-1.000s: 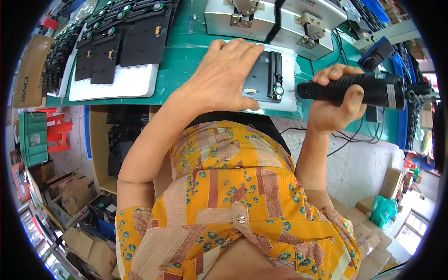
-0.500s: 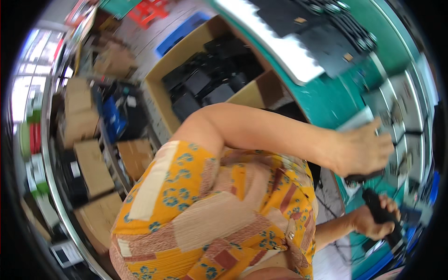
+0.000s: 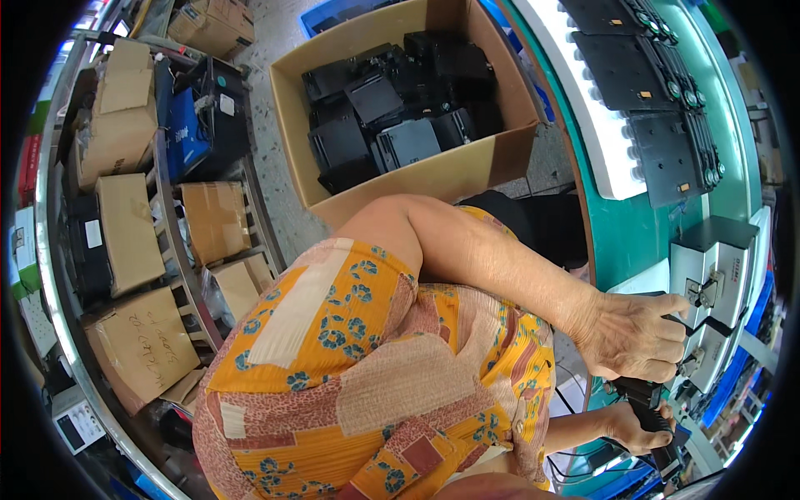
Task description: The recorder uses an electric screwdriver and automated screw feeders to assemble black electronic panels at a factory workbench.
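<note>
Black part [image 3: 638,389], one, under left grip [image 3: 637,337]; one black tool [image 3: 665,457], right grip [image 3: 637,428].

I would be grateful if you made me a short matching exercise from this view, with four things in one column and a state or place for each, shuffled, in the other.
Things:
1. Right hand
2. Open cardboard box
3. White tray
4. Silver cases

Places and states:
A. Lies on the green bench, beneath black plates
B. Fitted with metal latches
C. Wrapped around a black handheld tool
D. Holds a jumble of black parts

Right pairs: 1-C, 2-D, 3-A, 4-B
</note>
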Action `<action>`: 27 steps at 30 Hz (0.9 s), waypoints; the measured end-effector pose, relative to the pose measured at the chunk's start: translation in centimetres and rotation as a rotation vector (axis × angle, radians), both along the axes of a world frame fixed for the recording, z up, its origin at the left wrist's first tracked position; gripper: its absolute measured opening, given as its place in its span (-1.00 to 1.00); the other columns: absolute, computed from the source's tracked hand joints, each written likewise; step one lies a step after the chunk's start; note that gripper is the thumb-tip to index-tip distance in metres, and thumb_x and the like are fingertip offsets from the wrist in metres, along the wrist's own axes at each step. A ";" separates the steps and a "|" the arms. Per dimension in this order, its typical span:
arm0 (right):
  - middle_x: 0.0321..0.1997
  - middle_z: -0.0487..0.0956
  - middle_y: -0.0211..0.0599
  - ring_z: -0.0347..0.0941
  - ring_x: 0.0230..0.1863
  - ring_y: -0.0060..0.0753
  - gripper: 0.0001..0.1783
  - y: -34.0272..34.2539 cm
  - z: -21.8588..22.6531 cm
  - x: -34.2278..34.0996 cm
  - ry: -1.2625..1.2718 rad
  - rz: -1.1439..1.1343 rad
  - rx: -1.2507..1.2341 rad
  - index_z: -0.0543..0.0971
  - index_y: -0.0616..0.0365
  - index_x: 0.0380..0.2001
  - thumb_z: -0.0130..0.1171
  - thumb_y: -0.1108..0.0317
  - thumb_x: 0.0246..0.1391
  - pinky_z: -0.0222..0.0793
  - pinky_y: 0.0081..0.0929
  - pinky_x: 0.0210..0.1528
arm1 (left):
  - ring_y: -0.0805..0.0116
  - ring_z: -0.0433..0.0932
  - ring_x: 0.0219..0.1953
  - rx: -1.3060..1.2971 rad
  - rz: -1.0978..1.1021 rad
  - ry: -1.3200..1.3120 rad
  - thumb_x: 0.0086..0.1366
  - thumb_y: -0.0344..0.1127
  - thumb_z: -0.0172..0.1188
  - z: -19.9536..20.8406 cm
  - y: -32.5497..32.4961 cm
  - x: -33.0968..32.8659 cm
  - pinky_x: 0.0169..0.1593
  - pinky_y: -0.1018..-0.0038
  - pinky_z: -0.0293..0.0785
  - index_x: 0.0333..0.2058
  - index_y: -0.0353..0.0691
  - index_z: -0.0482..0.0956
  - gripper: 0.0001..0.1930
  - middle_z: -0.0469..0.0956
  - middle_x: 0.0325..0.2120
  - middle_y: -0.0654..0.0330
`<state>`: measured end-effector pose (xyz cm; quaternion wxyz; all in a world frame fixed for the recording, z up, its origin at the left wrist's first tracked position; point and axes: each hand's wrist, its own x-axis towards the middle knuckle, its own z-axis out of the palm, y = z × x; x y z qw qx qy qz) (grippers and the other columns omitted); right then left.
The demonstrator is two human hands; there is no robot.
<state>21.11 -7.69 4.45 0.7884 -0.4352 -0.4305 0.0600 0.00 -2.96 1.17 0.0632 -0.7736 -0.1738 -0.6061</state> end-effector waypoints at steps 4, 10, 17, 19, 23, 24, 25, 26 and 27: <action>-0.43 0.41 -0.21 0.32 -0.44 -0.28 -0.42 0.3 0.4 -0.4 -0.023 -0.002 -0.072 0.45 0.36 -0.26 0.25 -0.07 0.16 0.31 -0.36 -0.34 | 0.24 0.43 -0.36 -0.053 -0.181 -0.191 0.06 -0.13 0.28 -0.5 -0.8 -1.7 0.04 0.00 0.28 -0.48 -0.17 0.42 -0.72 0.35 -0.46 0.25; -0.49 0.39 -0.24 0.33 -0.49 -0.30 -0.51 0.9 0.8 0.6 -0.053 -0.004 -0.103 0.43 0.33 -0.32 0.22 0.01 0.19 0.33 -0.36 -0.38 | 0.25 0.36 -0.44 -0.155 -0.157 -0.379 0.17 -0.31 0.19 -1.4 -5.1 -10.3 -0.24 0.32 0.35 -0.51 -0.17 0.34 -0.80 0.26 -0.50 0.24; -0.50 0.41 -0.19 0.37 -0.50 -0.25 -0.52 1.1 1.1 0.5 -0.147 -0.029 -0.109 0.41 0.34 -0.35 0.23 0.06 0.19 0.40 -0.31 -0.39 | 0.44 0.56 -0.37 -0.722 0.791 -0.426 0.13 -0.55 0.30 -6.2 -11.3 -28.9 -0.21 0.49 0.53 -0.25 -0.24 0.58 -0.80 0.60 -0.36 0.20; -0.51 0.41 -0.19 0.39 -0.50 -0.25 -0.54 1.4 1.1 0.3 -0.173 -0.038 -0.128 0.40 0.34 -0.35 0.22 0.07 0.19 0.41 -0.31 -0.39 | 0.47 0.55 -0.33 -0.879 0.801 -1.039 0.21 -0.55 0.31 -9.9 -12.0 -33.8 -0.19 0.48 0.54 -0.27 -0.28 0.55 -0.86 0.60 -0.34 0.23; -0.51 0.47 -0.15 0.43 -0.53 -0.21 -0.67 2.0 1.4 0.7 -0.139 0.013 -0.112 0.45 0.32 -0.41 0.19 0.22 0.18 0.47 -0.27 -0.41 | 0.33 0.58 -0.21 -0.764 0.673 -1.733 0.16 -0.60 0.31 -19.6 -14.1 -41.5 -0.09 0.41 0.54 -0.31 -0.32 0.57 -0.87 0.61 -0.30 0.20; -0.51 0.47 -0.16 0.43 -0.53 -0.20 -0.68 2.1 1.4 0.6 -0.148 0.009 -0.116 0.45 0.31 -0.42 0.19 0.22 0.18 0.47 -0.27 -0.41 | 0.33 0.58 -0.21 -0.761 0.681 -1.737 0.16 -0.60 0.31 -20.8 -14.4 -41.8 -0.09 0.41 0.54 -0.31 -0.32 0.57 -0.87 0.61 -0.30 0.20; -0.51 0.47 -0.16 0.43 -0.53 -0.20 -0.68 2.0 1.4 0.5 -0.148 0.013 -0.121 0.45 0.31 -0.42 0.19 0.22 0.18 0.47 -0.27 -0.41 | 0.30 0.58 -0.20 -0.789 0.737 -1.834 0.17 -0.61 0.30 -21.8 -14.8 -42.1 -0.08 0.39 0.54 -0.31 -0.32 0.56 -0.86 0.60 -0.31 0.18; -0.51 0.45 -0.19 0.43 -0.51 -0.23 -0.64 1.7 1.3 0.5 -0.147 -0.006 -0.128 0.43 0.30 -0.40 0.21 0.17 0.17 0.45 -0.30 -0.40 | 0.28 0.58 -0.20 -0.815 0.789 -1.924 0.17 -0.62 0.29 -22.7 -15.0 -42.5 -0.07 0.37 0.55 -0.31 -0.33 0.55 -0.86 0.60 -0.31 0.15; -0.52 0.42 -0.22 0.42 -0.49 -0.26 -0.60 1.4 1.2 0.5 -0.146 -0.025 -0.136 0.41 0.30 -0.39 0.22 0.13 0.16 0.42 -0.32 -0.38 | 0.28 0.58 -0.20 -0.813 0.794 -1.917 0.17 -0.62 0.29 -24.1 -15.3 -43.2 -0.07 0.37 0.55 -0.31 -0.33 0.55 -0.86 0.60 -0.31 0.15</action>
